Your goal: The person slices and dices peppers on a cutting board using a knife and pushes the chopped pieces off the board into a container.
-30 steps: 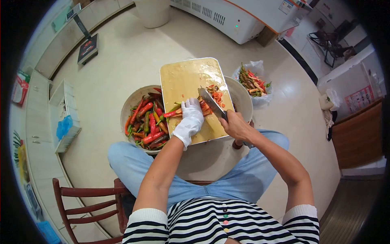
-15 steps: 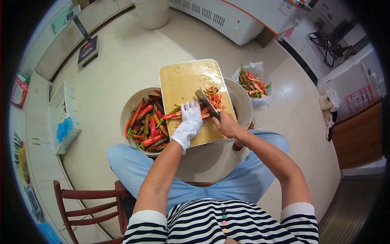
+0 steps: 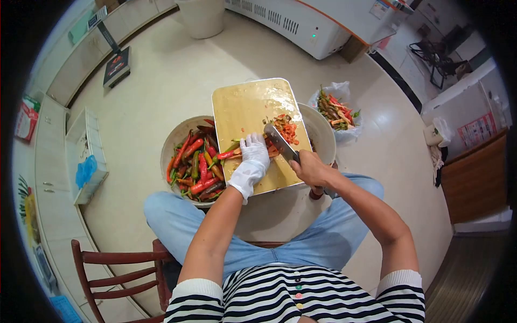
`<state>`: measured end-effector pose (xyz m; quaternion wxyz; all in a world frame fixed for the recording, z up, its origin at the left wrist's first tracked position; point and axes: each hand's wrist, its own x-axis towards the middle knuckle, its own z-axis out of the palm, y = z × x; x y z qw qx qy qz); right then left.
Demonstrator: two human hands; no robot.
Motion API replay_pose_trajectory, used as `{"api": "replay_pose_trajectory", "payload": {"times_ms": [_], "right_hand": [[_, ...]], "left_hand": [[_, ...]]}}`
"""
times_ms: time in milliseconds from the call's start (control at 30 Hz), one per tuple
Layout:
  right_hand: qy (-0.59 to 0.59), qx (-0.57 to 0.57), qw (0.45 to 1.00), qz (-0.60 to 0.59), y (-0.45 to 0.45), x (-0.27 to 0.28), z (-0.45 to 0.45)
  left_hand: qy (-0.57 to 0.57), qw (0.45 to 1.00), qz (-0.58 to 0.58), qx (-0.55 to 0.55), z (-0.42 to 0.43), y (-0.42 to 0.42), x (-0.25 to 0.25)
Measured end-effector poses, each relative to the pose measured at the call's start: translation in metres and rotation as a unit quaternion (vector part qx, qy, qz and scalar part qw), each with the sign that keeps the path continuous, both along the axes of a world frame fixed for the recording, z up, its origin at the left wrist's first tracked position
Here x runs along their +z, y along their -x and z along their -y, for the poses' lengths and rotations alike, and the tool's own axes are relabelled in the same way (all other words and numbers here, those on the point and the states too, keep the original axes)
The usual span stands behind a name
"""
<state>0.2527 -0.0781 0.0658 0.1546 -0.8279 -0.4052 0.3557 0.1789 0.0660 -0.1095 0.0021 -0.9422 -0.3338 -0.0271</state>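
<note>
A yellow cutting board (image 3: 242, 113) with a pale rim lies tilted across two tubs. My left hand (image 3: 253, 161), in a white glove, presses down on peppers (image 3: 226, 154) on the board, its fingers together. The handle of a knife (image 3: 281, 143) is gripped in my right hand (image 3: 314, 171); the blade stands at the peppers, just right of the glove. Chopped red pepper (image 3: 285, 128) is heaped beyond the blade. Whole red, green and dark peppers (image 3: 198, 161) fill the left tub (image 3: 165, 148).
The right tub (image 3: 327, 141) is partly under the board. Behind it on the floor sits a plastic bag (image 3: 344, 89) of peppers. A wooden chair (image 3: 118, 258) is at lower left, a scale (image 3: 117, 67) at upper left, a pale bin (image 3: 202, 19) and a white appliance (image 3: 315, 37) at the back.
The knife blade first swung toward the chopped pile, then came back beside the glove. My right hand shifted slightly left, then right again. My left hand stays nearly in place on the peppers.
</note>
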Motion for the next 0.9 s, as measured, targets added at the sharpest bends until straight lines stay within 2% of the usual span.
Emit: {"api": "replay_pose_trajectory", "payload": {"times_ms": [100,167,200,300,433,500,533,600,733,900], "right_hand": [[0.035,0.0,0.999,-0.013,-0.002,-0.017,-0.011],[-0.088,0.009,0.994,0.066,-0.004,-0.067,-0.013],[-0.136,-0.009,0.988,0.069,0.0,-0.069,-0.012],[-0.118,-0.025,0.991,0.055,-0.001,-0.061,-0.005],[-0.117,-0.036,0.99,0.077,0.006,-0.027,0.007],[-0.128,-0.018,0.989,0.073,0.012,-0.008,0.014],[-0.128,-0.019,0.989,0.074,0.014,-0.003,0.016],[-0.097,-0.012,0.994,0.058,0.017,0.0,0.021],[-0.081,0.001,0.994,0.067,0.014,-0.023,0.018],[-0.026,-0.015,0.999,0.026,0.013,-0.017,-0.006]], "left_hand": [[0.045,0.999,-0.014,-0.002,0.006,0.006,0.036],[0.048,0.999,-0.003,0.003,0.004,0.001,0.021],[0.053,0.999,0.006,0.009,0.003,0.002,0.027],[0.11,0.994,-0.023,-0.006,0.004,0.009,0.044],[0.107,0.994,0.002,0.016,0.001,0.006,0.032],[0.155,0.988,-0.019,0.011,-0.002,0.004,0.035],[0.155,0.988,-0.018,0.009,-0.002,0.004,0.033],[0.085,0.996,0.012,0.018,0.002,0.005,0.03],[0.124,0.992,0.006,0.023,0.001,0.002,0.026],[0.09,0.995,-0.037,0.031,0.005,-0.002,0.023]]}}
